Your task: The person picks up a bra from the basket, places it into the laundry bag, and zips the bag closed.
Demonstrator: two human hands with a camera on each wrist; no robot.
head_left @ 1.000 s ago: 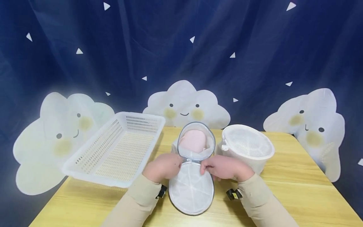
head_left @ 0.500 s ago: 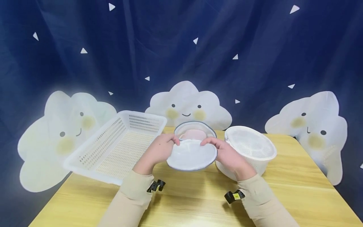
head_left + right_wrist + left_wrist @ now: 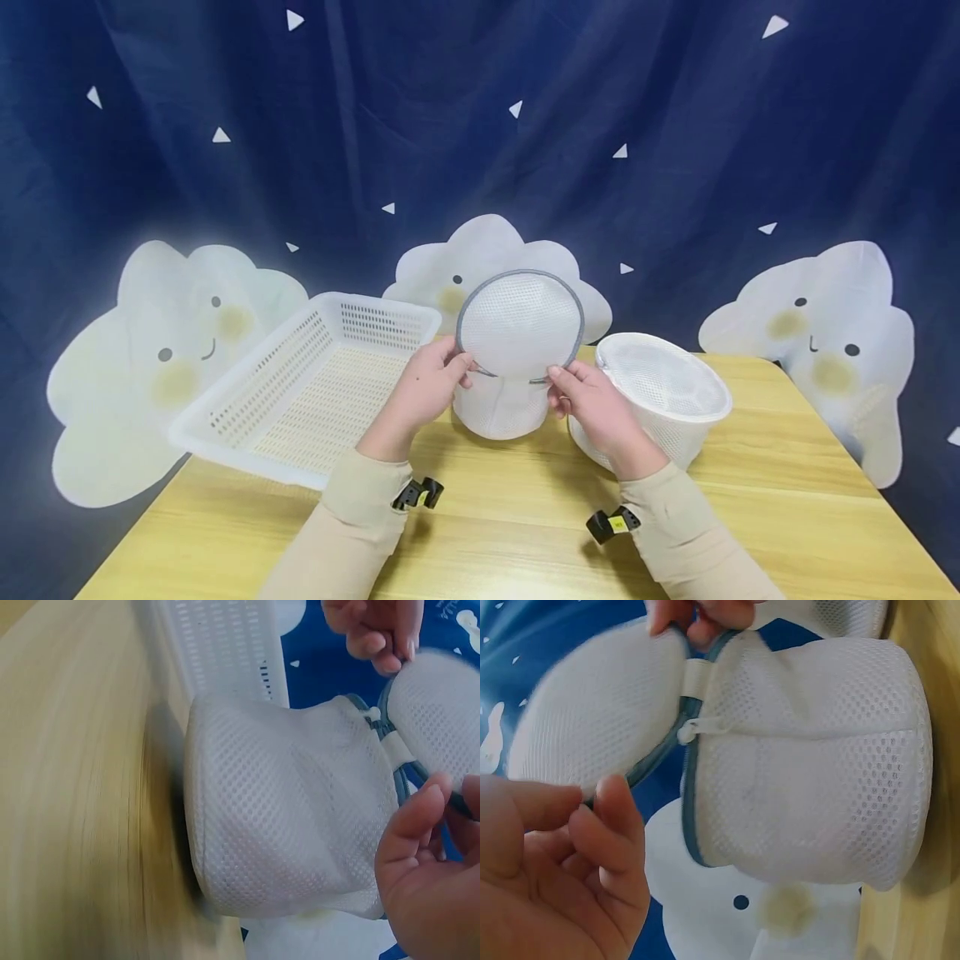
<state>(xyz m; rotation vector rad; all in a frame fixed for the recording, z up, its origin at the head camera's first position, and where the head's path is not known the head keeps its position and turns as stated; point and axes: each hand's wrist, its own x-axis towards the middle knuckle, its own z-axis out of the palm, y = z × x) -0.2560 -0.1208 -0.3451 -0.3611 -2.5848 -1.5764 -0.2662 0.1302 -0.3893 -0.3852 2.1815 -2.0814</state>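
A small white mesh laundry bag [image 3: 501, 408] with grey-blue zipper edging stands on the table in front of me. Its round lid [image 3: 520, 321] is raised and tilted up, joined to the body by a short white tab [image 3: 697, 678]. My left hand [image 3: 429, 385] pinches the lid's rim at the left, thumb against fingers. At the opposite side, my right hand [image 3: 595, 410] pinches the same rim. A white zipper pull [image 3: 694, 730] hangs by the bag's edge in the left wrist view. The bag's inside is hidden.
A white perforated plastic basket [image 3: 322, 404] stands at the left. Close by my right hand is a larger white mesh bag [image 3: 663, 383] with its top covered. The wooden table [image 3: 787, 492] meets a dark blue curtain [image 3: 480, 108] with cloud prints.
Both hands have lifted the lid from lying flat toward me to standing upright. The pink item seen inside the bag earlier is now out of sight.
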